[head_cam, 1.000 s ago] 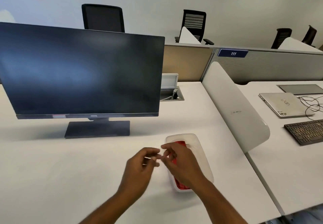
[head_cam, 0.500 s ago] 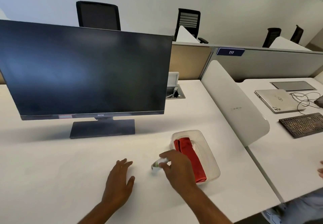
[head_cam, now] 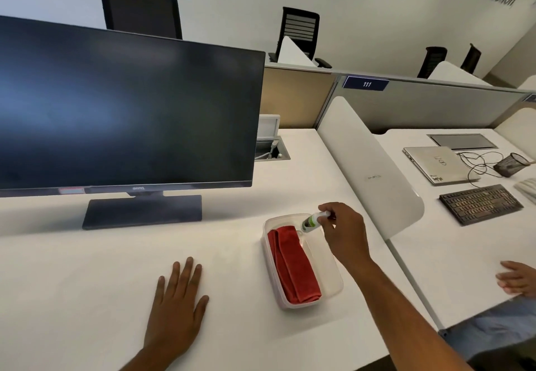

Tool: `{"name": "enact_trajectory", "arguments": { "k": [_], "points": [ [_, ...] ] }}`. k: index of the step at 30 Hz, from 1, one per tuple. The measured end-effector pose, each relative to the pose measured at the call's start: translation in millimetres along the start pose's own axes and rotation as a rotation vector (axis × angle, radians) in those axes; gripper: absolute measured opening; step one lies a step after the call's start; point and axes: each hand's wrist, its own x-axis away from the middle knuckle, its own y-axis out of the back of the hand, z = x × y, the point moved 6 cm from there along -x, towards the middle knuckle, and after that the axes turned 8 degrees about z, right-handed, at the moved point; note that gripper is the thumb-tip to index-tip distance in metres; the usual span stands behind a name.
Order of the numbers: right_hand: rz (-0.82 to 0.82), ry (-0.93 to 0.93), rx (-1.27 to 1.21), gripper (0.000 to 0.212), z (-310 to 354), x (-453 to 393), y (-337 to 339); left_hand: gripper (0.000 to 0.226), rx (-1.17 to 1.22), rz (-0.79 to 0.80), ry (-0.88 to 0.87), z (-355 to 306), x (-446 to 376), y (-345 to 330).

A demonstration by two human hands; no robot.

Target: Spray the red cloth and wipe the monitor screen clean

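Observation:
A folded red cloth (head_cam: 293,263) lies in the left half of a clear plastic tub (head_cam: 329,272) on the white desk. My right hand (head_cam: 343,233) holds a small spray bottle (head_cam: 311,221) with a green label, tilted down over the far end of the tub, just above the cloth's far end. My left hand (head_cam: 177,298) rests flat on the desk, fingers spread, left of the tub. The dark monitor (head_cam: 124,109) stands at the back left on its flat black base (head_cam: 142,209), its screen off.
A white curved divider (head_cam: 374,167) bounds the desk on the right. Beyond it lie a closed laptop (head_cam: 438,163), a keyboard (head_cam: 480,202), cables and a mesh cup (head_cam: 512,163). Another person's hand (head_cam: 517,278) rests at the right edge. A cable hatch (head_cam: 269,150) sits behind the monitor.
My hands have parted. The left one has settled flat on the desk. The right one has carried the spray bottle from the desk beside the tub up over the tub's far end.

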Motion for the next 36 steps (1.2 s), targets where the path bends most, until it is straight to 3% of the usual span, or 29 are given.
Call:
{"name": "enact_trajectory", "arguments": {
  "k": [10, 26, 30, 36],
  "points": [
    [0.232, 0.078, 0.207, 0.03, -27.7, -25.5, -38.5, 0.073, -0.078, -0.058, 0.027, 5.1, -1.5, -11.7],
    [0.361, 0.137, 0.202, 0.045, -26.4, -31.0, -41.0, 0.072, -0.097, -0.077, 0.047, 7.1, -0.2, -14.7],
    [0.312, 0.139, 0.178, 0.051, -21.4, -23.4, -41.1, 0.071, -0.108, -0.039, 0.049, 5.7, 0.6, -13.8],
    [0.045, 0.203, 0.114, 0.045, 17.3, 4.0, -39.9, 0.075, -0.075, 0.021, 0.068, 6.6, 4.0, -7.3]
  ]
}}
